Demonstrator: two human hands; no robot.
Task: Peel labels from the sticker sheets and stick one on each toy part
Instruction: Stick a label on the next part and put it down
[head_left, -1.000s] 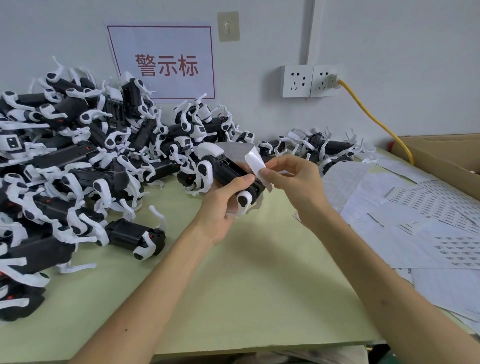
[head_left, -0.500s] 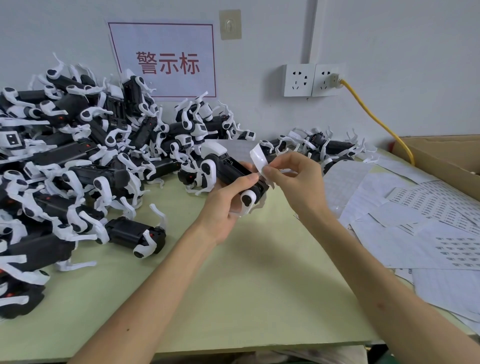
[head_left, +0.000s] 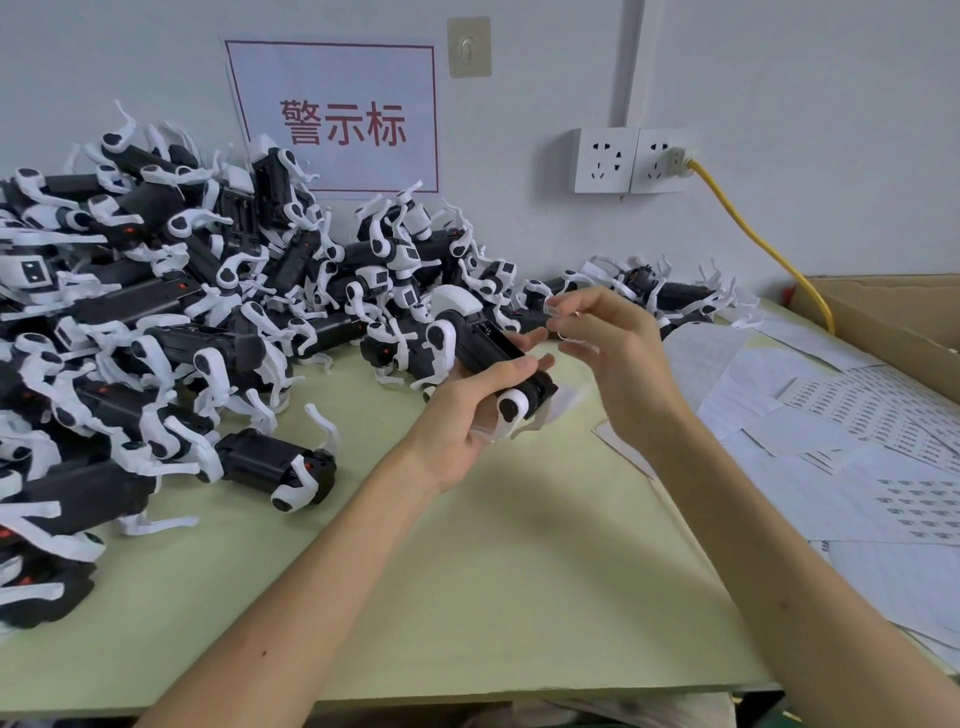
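Note:
My left hand (head_left: 467, 415) grips a black-and-white toy dog part (head_left: 483, 345) from below, thumb across its black body, above the green table (head_left: 493, 571). My right hand (head_left: 608, 353) hovers just right of the toy and pinches a small clear label (head_left: 551, 310) between thumb and forefinger, above the toy's body. A strip of white backing paper (head_left: 563, 400) sticks out under the toy near my left fingers. Sticker sheets (head_left: 852, 405) lie spread on the table to the right.
A large heap of black-and-white toy parts (head_left: 171, 312) covers the left and back of the table; one lies apart (head_left: 280, 467). A cardboard box (head_left: 893, 317) stands at the far right. A yellow cable (head_left: 753, 239) runs from the wall sockets (head_left: 631, 160).
The white strip my right hand pinched above the toy is gone from those fingers. That hand now holds a small clear label, and a white strip shows under the toy.

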